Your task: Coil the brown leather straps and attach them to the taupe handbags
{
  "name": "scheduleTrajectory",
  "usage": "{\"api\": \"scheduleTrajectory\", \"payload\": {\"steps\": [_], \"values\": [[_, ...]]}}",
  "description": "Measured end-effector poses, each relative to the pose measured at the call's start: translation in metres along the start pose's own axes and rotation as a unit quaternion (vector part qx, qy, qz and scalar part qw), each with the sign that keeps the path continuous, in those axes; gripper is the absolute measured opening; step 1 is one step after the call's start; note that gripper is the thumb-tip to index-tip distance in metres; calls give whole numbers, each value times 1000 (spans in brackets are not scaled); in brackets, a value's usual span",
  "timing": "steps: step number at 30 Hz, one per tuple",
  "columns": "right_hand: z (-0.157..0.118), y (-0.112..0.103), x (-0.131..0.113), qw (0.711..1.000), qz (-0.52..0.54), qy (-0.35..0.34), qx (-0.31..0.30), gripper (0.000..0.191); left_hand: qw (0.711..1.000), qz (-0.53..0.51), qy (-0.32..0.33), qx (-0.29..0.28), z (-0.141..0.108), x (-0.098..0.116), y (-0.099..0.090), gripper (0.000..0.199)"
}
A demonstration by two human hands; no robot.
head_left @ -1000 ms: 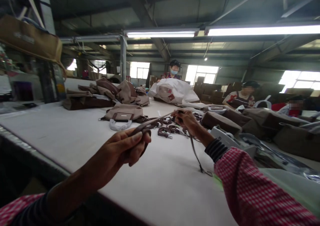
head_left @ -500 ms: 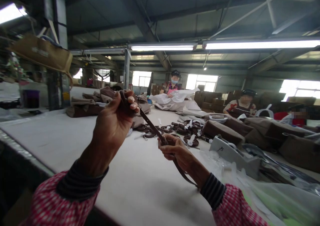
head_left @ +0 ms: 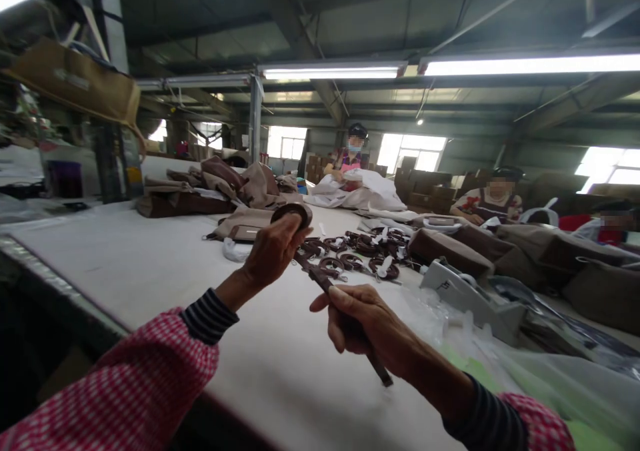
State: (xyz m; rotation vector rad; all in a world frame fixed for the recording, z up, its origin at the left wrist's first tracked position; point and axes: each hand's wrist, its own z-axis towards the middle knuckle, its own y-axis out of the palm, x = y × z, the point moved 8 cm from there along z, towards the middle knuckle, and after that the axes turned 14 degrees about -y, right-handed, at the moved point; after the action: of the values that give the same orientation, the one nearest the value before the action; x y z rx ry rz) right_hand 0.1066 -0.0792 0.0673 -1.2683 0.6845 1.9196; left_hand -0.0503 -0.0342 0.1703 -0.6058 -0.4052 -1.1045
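Note:
A narrow dark brown strap (head_left: 319, 276) runs between my two hands above the white table (head_left: 280, 358). My left hand (head_left: 273, 251) is closed on the rolled part of the strap, whose coil shows above the fingers. Lower and to the right, my right hand (head_left: 367, 314) pinches the strap between thumb and fingers, and the loose end hangs below it. Beyond my hands lie several coiled brown straps (head_left: 357, 243) with white wrappings and metal clips. A taupe and brown bag (head_left: 235, 223) lies flat just behind my left hand.
A grey tape dispenser (head_left: 463, 304) and clear plastic bags (head_left: 540, 378) are at the right. Brown and taupe bags (head_left: 450, 254) are piled on the right and at the back left. Co-workers sit or stand across the table, one handling white sheeting (head_left: 360, 190).
My left hand has moved right and turned over, and the strap is now rolled into a coil in it. My right hand has shifted slightly lower, and less strap hangs from it.

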Motion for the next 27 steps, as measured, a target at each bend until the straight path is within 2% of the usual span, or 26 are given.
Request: {"api": "scheduleTrajectory", "payload": {"steps": [3,5,8,11,14,16,19,22,24,27], "values": [[-11,-17,2,1000,-1,14,23,49,988,82,39,-129,-24,-12,19,11],[-15,-29,2,999,-11,21,45,47,976,119,48,-175,-38,-19,25,16],[-16,-43,-2,996,-20,34,78,42,965,148,43,-213,-54,-24,26,26],[-10,-54,-9,993,-38,33,106,45,955,157,21,-250,-67,-26,27,30],[2,-62,-16,990,-107,9,86,35,944,173,-7,-281,-78,-27,29,29],[12,-67,-22,982,-175,-25,58,32,935,171,-46,-308,-84,-28,30,27],[26,-69,-29,960,-269,-83,-3,37,905,93,-150,-388,-97,-31,33,33],[33,-58,-25,952,-278,-89,-94,42,849,-78,-268,-450,-112,-34,35,46],[34,-48,-21,955,-258,-80,-123,45,818,-186,-323,-439,-116,-36,34,53],[34,-34,-21,958,-252,-101,-92,49,797,-311,-368,-364,-111,-40,30,57]]}}
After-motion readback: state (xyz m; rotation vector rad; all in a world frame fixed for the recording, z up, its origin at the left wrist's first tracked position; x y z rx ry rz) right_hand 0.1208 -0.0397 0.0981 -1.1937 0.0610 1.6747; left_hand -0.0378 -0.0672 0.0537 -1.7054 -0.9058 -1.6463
